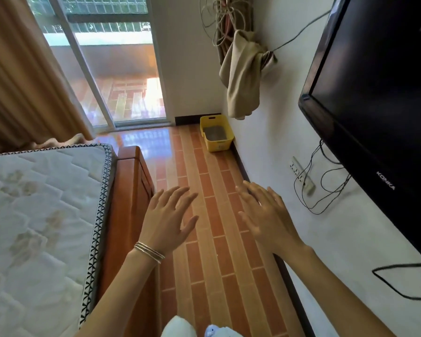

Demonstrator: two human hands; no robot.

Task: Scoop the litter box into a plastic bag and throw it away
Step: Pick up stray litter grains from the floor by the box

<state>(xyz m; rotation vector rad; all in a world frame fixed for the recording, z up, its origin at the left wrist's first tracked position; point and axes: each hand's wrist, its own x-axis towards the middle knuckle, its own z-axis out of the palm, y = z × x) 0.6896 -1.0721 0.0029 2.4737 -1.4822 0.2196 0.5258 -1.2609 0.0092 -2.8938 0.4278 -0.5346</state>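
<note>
A yellow litter box (216,144) with grey litter inside stands on the floor in the far corner, against the right wall. My left hand (167,218), with thin bracelets at the wrist, is stretched out palm down with fingers apart and holds nothing. My right hand (265,214) is held out the same way beside it, fingers spread, nothing in it. Both hands hover above the tiled floor, well short of the litter box. No scoop or plastic bag is in view.
A bed with a bare quilted mattress (39,215) and wooden frame (129,198) lines the left. A black TV (379,113) hangs on the right wall with cables and a power strip (301,175) below. A beige cloth (243,76) hangs above the box. A glass sliding door (112,76) lies ahead.
</note>
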